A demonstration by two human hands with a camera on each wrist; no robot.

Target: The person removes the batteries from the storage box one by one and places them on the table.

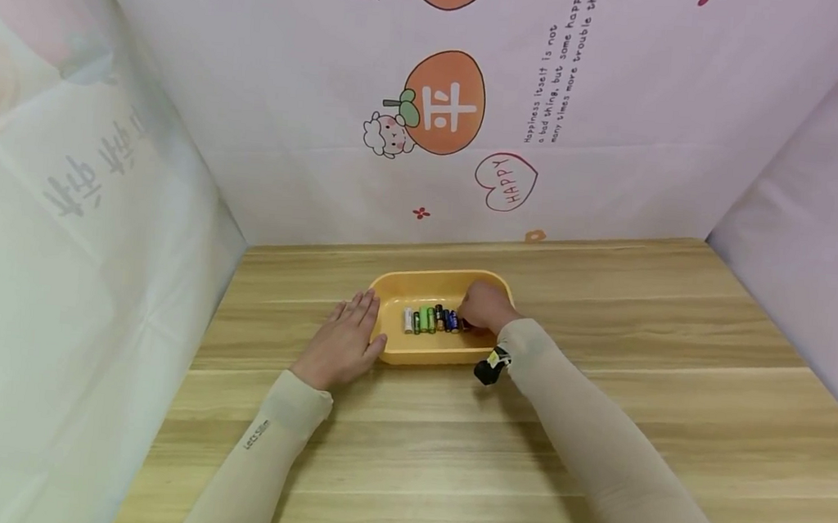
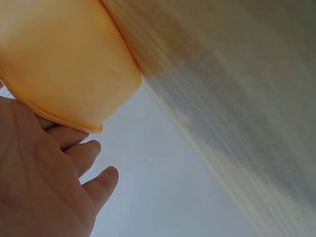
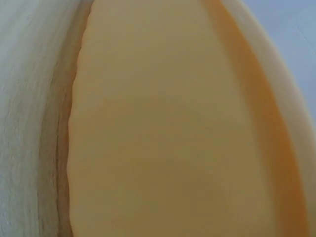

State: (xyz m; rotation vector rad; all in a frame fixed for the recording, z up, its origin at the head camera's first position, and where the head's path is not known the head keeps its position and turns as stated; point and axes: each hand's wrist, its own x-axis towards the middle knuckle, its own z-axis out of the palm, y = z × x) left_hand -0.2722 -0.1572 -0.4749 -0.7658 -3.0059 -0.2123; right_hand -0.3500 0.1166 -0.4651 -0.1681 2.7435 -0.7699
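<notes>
- Flat and spread, left hand (image 1: 342, 339) is bracing the tray (image 1: 417, 288) at its left rim, steadying it on the table (image 1: 597, 440).
- Batteries (image 1: 432, 319) are lying in a row inside the tray.
- Right hand (image 1: 485, 308) is reaching over their right end; its grip is hidden, so I cannot tell.
- Judging by this, keeping the tray pinned helps.

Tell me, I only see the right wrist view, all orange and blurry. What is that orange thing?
Observer: An orange tray on a wooden table, seen from the head view.
Visitor: Anything inside it?
Observer: A row of batteries lying side by side.
Visitor: Where is the right hand?
Observer: The right hand is inside the tray at the row's right end; whether it grips a battery is hidden.
Visitor: And the other one?
Observer: The left hand rests flat on the table, fingers against the tray's outer wall.
</notes>
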